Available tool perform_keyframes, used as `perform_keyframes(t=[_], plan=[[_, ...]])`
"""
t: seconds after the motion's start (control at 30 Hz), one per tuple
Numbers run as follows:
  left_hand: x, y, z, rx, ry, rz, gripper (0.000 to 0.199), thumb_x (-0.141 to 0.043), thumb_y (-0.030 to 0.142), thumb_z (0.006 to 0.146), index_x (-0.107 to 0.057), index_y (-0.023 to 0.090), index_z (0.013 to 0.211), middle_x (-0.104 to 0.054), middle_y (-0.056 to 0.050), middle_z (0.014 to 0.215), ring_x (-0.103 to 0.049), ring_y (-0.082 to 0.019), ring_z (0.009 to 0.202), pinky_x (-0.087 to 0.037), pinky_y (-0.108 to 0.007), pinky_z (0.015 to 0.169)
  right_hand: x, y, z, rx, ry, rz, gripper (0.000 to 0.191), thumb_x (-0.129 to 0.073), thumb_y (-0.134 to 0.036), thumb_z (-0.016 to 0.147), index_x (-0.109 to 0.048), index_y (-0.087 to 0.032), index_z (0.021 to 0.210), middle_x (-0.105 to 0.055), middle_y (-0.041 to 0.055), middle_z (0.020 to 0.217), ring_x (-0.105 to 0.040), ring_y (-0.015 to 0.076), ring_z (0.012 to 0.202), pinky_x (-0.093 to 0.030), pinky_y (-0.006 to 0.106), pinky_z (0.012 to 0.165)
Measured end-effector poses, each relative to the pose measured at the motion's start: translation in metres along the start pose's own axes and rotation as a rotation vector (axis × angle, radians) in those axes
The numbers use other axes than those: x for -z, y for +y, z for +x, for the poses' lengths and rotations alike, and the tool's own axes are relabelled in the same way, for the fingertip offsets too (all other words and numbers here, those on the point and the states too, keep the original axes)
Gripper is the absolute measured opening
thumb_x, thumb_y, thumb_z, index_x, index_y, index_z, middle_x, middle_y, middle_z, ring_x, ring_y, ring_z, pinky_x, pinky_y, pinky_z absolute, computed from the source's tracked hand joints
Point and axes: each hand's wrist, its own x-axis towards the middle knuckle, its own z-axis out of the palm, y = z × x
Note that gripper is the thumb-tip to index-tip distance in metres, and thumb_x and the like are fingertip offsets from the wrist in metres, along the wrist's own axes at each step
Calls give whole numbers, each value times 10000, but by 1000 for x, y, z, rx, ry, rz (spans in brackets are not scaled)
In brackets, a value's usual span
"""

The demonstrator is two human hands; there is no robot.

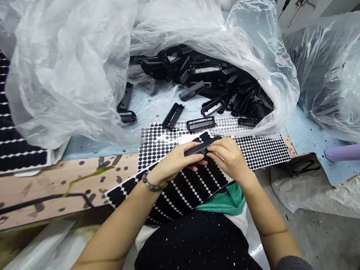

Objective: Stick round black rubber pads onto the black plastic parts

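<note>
The left hand [176, 162] and right hand [227, 158] pinch a black plastic frame [201, 148] between their fingers just above a sheet of black adhesive dots [184, 188], beside a second dotted sheet [259, 151], while a heap of similar black frames [213, 86] spills from a clear plastic bag [68, 64] on the pale blue table [87, 148].

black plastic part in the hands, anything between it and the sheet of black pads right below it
Nothing visible apart from the person's own fingers. The left hand and right hand hold the black plastic part just above the sheet of black pads.
</note>
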Motion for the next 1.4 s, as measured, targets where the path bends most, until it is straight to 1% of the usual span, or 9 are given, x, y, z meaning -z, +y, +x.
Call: perform_keyframes(t=[0.27, 0.53, 0.7, 0.8, 0.9, 1.03, 1.2, 1.27, 1.4], plan=[[-1, -1, -4, -90, -6, 111, 251, -746, 234, 741, -688, 141, 968, -745, -84, 858, -745, -226, 756, -535, -187, 470, 6, 1, -1, -7, -72, 68, 196, -515, -244, 925, -706, -252, 885, -731, 47, 886, -661, 190, 824, -497, 496, 989], [-5, -7, -4, -120, -44, 46, 190, -742, 185, 746, -690, 141, 923, -744, -56, 772, -746, -204, 696, -548, -170, 457, 2, 5, -5, -34, -112, 96, 165, -541, -233, 871, -671, -272, 776, -712, 29, 815, -653, 183, 769, -507, 522, 1005], [-11, -9, -4, -100, -1, -9, 174, -735, 160, 751, -682, 146, 916, -736, -44, 814, -746, -178, 709, -577, -170, 531, -8, 4, -7, -201, 94, 221, 164, -558, -241, 818, -593, -269, 660, -656, 12, 714, -633, 187, 735, -527, 487, 952], [-10, -17, -4, -61, 37, -108, 221, -760, 154, 725, -676, 143, 930, -739, -55, 821, -747, -182, 708, -587, -183, 566, -8, 8, -8, -407, 323, 389, 151, -535, -278, 837, -574, -246, 695, -642, 19, 727, -628, 181, 726, -559, 418, 815], [-7, -29, -7, -66, 61, -321, 229, -724, 187, 762, -672, 160, 983, -749, -93, 958, -746, -177, 760, -600, -202, 625, -6, 12, -9, -544, 513, 379, 151, -530, -317, 857, -580, -237, 739, -636, 29, 750, -619, 188, 740, -544, 378, 729], [-8, -38, -11, -112, 56, -537, 225, -655, 247, 797, -676, 192, 1015, -714, -111, 1139, -726, -158, 786, -590, -209, 631, -13, 7, -11, -383, 411, 198, 147, -539, -301, 876, -624, -253, 767, -677, 47, 798, -630, 218, 804, -503, 477, 900], [-10, -39, -9, -106, 70, -597, 163, -647, 273, 787, -701, 215, 930, -709, -80, 1142, -705, -154, 744, -583, -236, 590, -21, -1, -12, -249, 216, 87, 186, -511, -283, 918, -690, -276, 865, -708, 49, 865, -638, 220, 837, -406, 554, 1048], [-8, -39, -8, -110, 98, -607, 145, -645, 284, 792, -709, 213, 902, -718, -80, 1104, -697, -150, 723, -579, -234, 569, -19, -2, -12, -218, 186, 121, 195, -502, -291, 929, -696, -278, 927, -702, 55, 911, -640, 221, 876, -425, 542, 1033], [-5, -37, -10, -92, 82, -619, 146, -654, 297, 782, -726, 208, 873, -716, -95, 1118, -689, -135, 698, -566, -210, 539, -12, -2, -10, -256, 302, 167, 173, -538, -301, 915, -677, -256, 1007, -617, 91, 1053, -616, 229, 982, -532, 439, 884]])
